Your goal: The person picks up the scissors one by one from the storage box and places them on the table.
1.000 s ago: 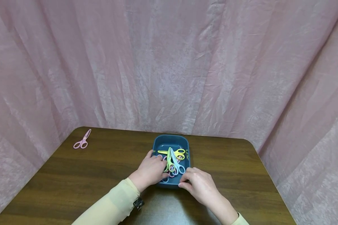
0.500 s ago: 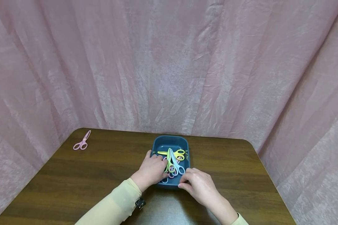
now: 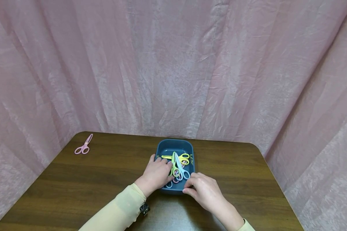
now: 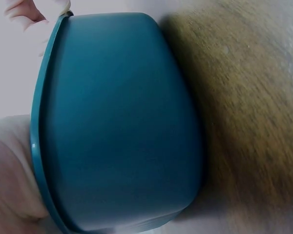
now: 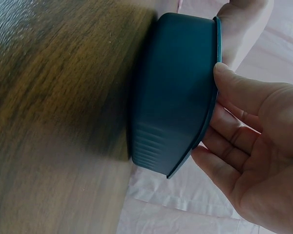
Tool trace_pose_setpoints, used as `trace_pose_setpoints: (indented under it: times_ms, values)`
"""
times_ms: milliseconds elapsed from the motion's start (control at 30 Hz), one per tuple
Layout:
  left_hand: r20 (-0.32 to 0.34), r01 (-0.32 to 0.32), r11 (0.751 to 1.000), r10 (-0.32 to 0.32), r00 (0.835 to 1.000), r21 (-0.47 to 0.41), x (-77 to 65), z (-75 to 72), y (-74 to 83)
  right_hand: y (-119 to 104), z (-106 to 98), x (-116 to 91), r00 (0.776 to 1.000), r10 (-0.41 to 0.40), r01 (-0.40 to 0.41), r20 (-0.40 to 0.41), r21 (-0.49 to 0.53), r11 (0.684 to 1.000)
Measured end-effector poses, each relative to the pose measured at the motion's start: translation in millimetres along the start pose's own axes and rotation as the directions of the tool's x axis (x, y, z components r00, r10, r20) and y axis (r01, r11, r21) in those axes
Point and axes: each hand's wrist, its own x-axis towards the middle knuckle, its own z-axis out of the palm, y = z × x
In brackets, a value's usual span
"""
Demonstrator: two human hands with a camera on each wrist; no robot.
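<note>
A dark blue plastic bin [image 3: 173,143] stands on the table, with several pairs of small scissors piled inside. On top lie yellow scissors [image 3: 185,156], green scissors [image 3: 173,165] and light blue scissors [image 3: 186,175]. My left hand [image 3: 155,175] lies over the bin's left rim and reaches among the scissors; its fingertips are partly hidden. The left wrist view shows the bin's outer wall [image 4: 117,117] beside that palm [image 4: 12,170]. At the near right corner, my right hand [image 3: 203,189] pinches the bin's rim, thumb outside, as the right wrist view shows.
Pink scissors [image 3: 84,148] lie alone near the table's far left corner. The brown wooden table [image 3: 234,166] extends to both sides of the bin. A pink curtain [image 3: 173,80] hangs close behind its back edge and along the sides.
Only the left hand's thumb and fingers have shifted slightly over the scissors. The right hand and the bin have stayed in place.
</note>
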Motion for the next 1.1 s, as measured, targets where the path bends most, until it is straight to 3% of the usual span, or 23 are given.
trace_pose_setpoints:
  times_ms: [567, 1100]
  values:
    - [-0.059, -0.006, 1.0, 0.006, 0.998, 0.005, 4.3, 8.7, 1.8, 0.1, -0.1, -0.7, 1.0, -0.003, 0.003, -0.007, -0.006, 1.0]
    - [-0.07, -0.033, 0.999, 0.032, 0.997, -0.008, 4.4, 7.8, 3.9, 0.7, 0.9, -0.5, 1.0, -0.009, 0.009, -0.02, -0.026, 1.0]
